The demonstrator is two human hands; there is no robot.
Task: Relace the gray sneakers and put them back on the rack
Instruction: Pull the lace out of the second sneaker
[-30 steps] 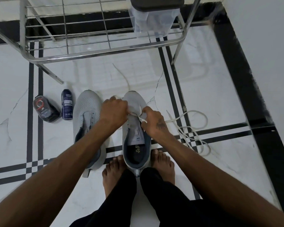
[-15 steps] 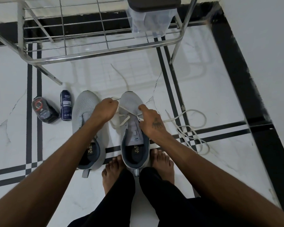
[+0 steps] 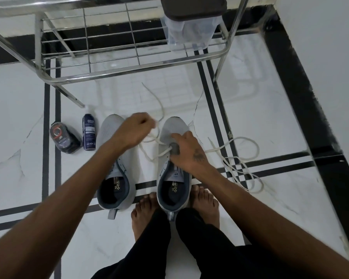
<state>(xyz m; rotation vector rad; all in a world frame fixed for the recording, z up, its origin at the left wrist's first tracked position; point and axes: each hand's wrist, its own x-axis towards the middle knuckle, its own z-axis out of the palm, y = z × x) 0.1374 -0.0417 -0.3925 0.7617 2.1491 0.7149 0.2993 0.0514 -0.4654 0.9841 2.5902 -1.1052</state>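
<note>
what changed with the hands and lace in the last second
The left hand drew the lace up and away to the left, off the right sneaker. The right hand stayed pressed on that sneaker. The left sneaker, loose lace and bottles did not move.

Home, entry corner: polished marble floor point(image 3: 250, 101) with black inlay, steel shoe rack point(image 3: 129, 65), shoe-care bottles point(image 3: 89, 131), bare feet point(image 3: 143, 214).
</note>
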